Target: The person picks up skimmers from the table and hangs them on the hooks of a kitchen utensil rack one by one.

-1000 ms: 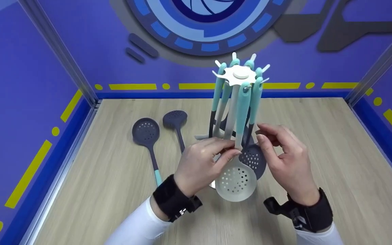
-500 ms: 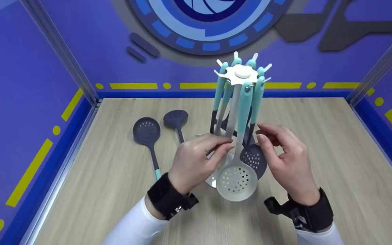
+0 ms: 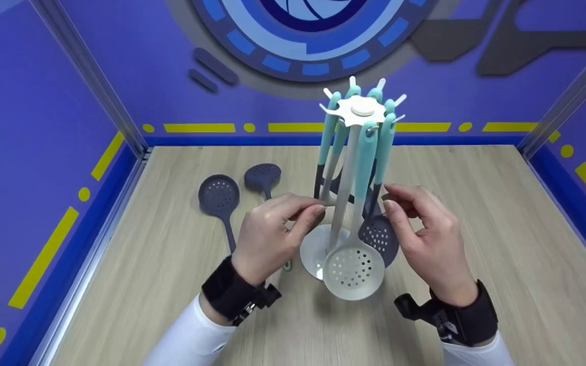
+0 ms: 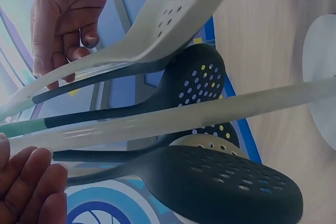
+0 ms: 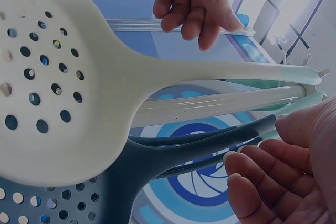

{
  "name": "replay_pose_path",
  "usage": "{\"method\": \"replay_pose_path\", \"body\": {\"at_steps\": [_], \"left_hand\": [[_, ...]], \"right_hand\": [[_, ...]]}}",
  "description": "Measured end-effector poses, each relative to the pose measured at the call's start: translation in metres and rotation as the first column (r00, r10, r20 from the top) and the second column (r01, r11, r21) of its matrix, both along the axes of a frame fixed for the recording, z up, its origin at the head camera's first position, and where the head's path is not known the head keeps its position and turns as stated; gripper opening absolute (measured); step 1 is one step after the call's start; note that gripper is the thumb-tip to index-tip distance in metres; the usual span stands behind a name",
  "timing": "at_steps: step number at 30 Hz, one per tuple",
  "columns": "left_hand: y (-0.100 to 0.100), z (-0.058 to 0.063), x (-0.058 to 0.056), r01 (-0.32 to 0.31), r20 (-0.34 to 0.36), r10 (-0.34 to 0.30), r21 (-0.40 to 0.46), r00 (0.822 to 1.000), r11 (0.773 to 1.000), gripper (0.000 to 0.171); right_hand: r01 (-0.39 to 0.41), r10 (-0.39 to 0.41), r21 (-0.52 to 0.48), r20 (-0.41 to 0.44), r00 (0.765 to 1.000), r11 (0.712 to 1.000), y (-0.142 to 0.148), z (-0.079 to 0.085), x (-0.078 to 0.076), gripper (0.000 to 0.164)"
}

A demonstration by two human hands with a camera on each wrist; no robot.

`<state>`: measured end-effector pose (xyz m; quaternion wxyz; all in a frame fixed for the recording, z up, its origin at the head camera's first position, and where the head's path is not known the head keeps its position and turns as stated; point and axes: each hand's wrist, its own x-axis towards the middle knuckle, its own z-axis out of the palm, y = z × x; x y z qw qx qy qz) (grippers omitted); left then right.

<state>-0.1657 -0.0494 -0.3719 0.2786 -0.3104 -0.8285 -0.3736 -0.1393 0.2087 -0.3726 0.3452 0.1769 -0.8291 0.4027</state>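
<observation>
A white rotating utensil stand (image 3: 361,108) carries several utensils with mint handles on its hooks. At its front hangs a cream skimmer (image 3: 355,272) with a perforated round bowl. My left hand (image 3: 277,234) is just left of the stand's post, thumb and fingertips bent close together, holding nothing. In the left wrist view its fingers look loosely curled beside the post (image 4: 220,111). My right hand (image 3: 428,234) hovers right of the stand, fingers loosely bent around nothing, next to a hanging dark slotted utensil (image 3: 378,236). The right wrist view shows the cream skimmer's handle (image 5: 220,71) between both hands.
On the wooden table (image 3: 145,305) to the left lie a dark perforated ladle (image 3: 219,195) and a second dark perforated utensil (image 3: 262,175), their handles partly behind my left hand. The stand's round white base (image 3: 309,249) sits beneath the hanging bowls. Blue printed walls (image 3: 69,127) enclose the table.
My left hand has let go of the cream skimmer's lower handle and drawn back to the left, uncovering the stand's base. My right hand stays in place.
</observation>
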Motion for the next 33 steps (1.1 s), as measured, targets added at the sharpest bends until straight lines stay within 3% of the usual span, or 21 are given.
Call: {"method": "replay_pose_path", "body": {"at_steps": [9,19,27,33], "left_hand": [[-0.019,-0.011,-0.007,-0.049,-0.028,0.049,0.008,0.998,0.999,0.019],[-0.052,-0.034,-0.017,-0.200,0.007,0.201,-0.073,0.980,0.977,0.020],[-0.077,-0.058,-0.021,-0.210,0.025,0.220,-0.205,0.975,0.956,0.016],[-0.097,-0.081,-0.033,-0.218,0.077,0.247,-0.271,0.966,0.937,0.014]], "right_hand": [[-0.007,0.007,0.008,-0.001,1.000,1.000,0.001,0.001,0.001,0.030],[0.001,-0.001,-0.006,0.001,1.000,1.000,0.000,0.001,0.001,0.030],[-0.005,0.005,-0.010,-0.002,1.000,1.000,0.000,0.002,0.000,0.030],[-0.009,0.009,-0.012,0.000,1.000,1.000,0.000,0.001,0.001,0.031]]}}
